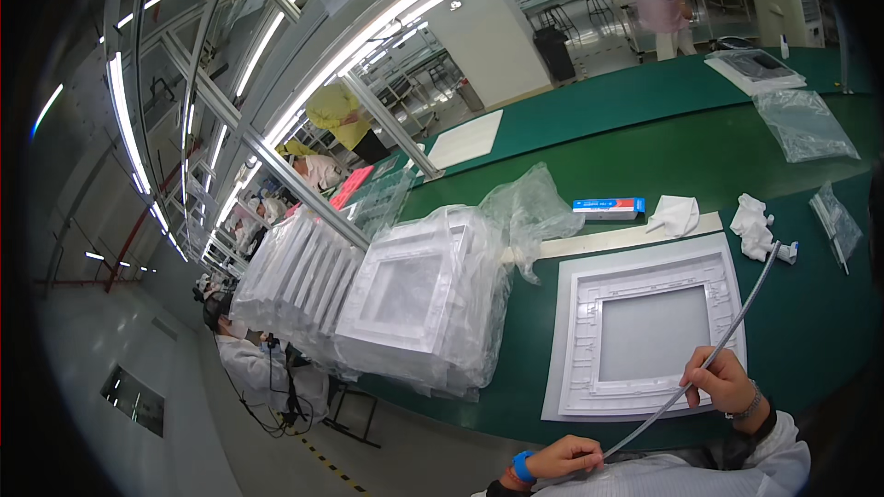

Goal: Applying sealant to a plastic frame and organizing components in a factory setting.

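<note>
A long grey flexible strip point(751, 298) runs slantwise across the right side of a white plastic frame point(587, 350). My right hand point(723, 384) is closed in a pinch around the strip, over the frame's lower right corner. Close to the table's front edge, my left hand point(564, 458) has its fingers closed on the strip's lower end. The strip's far end sticks up past the frame's upper right corner. The frame has a large rectangular opening and lies flat on a white sheet point(558, 364), with its ribbed side up.
Left of the frame stand several plastic-wrapped white frames point(368, 313). Behind it lie a blue and red box point(609, 209), a white strip point(603, 240), and crumpled white wipes point(677, 215). A pen-like tool in a clear bag point(835, 225) lies at right. Other people work farther left.
</note>
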The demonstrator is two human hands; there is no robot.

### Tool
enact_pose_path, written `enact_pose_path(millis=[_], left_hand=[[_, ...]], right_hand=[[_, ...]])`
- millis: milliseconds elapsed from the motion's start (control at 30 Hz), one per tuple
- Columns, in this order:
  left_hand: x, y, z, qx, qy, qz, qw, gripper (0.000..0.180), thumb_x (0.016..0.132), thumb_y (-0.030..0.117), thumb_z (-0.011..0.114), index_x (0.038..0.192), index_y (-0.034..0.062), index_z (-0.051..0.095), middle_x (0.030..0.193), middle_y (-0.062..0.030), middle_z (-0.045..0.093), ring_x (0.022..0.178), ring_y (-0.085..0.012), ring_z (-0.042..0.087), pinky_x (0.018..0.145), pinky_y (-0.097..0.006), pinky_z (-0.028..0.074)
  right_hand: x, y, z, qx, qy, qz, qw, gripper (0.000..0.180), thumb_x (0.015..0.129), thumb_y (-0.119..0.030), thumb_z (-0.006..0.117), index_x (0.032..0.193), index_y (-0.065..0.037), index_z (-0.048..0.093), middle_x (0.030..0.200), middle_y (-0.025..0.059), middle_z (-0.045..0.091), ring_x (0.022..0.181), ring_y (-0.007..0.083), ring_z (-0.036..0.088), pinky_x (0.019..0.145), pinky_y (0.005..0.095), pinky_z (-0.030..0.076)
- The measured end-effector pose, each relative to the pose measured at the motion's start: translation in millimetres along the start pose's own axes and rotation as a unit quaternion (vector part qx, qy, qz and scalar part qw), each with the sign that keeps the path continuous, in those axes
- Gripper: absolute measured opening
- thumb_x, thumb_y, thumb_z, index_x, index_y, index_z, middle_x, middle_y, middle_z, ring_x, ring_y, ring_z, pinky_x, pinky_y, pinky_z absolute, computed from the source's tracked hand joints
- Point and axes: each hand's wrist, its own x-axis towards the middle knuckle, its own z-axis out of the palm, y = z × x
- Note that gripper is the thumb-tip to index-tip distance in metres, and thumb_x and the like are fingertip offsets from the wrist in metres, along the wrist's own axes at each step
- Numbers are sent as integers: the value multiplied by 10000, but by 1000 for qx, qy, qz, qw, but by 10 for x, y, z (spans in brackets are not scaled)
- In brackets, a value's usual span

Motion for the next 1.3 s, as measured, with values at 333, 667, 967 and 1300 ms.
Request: enact_pose_path(millis=[333, 667, 967, 1300], left_hand=[[-3, -2, 47, -10, -50, 35, 998, 264, 949, 187, 470, 880, -25, 612, 757, -57, 499, 700, -127, 478, 644, -251, 391], [-23, 14, -2, -49, 35, 65, 996, 242, 943, 161, 478, 870, -29, 608, 798, -52, 511, 712, -120, 479, 658, -242, 396], [-35, -69, -8, -61, 6, 45, 997, 206, 939, 179, 507, 951, -9, 592, 799, -30, 505, 741, -99, 458, 686, -230, 393], [39, -34, 14, -145, -12, -46, 988, 178, 963, 159, 386, 1047, 24, 466, 887, -41, 560, 798, -83, 487, 735, -218, 402]], right_hand=[[5, 87, 57, 37, -105, 15, 994, 96, 888, -78, 570, 923, 8, 543, 716, 89, 608, 606, 105, 602, 552, 214, 496], [-14, 27, 12, 67, -118, -36, 990, 84, 867, -57, 591, 878, 26, 579, 719, 113, 634, 606, 143, 615, 566, 238, 502], [3, 23, 29, 82, -117, -43, 989, 120, 873, -88, 590, 858, 31, 597, 699, 111, 638, 599, 138, 614, 556, 232, 497], [-161, -21, 13, 8, -72, 18, 997, 153, 909, -130, 555, 877, 16, 587, 683, 62, 626, 584, 90, 574, 528, 209, 459]])
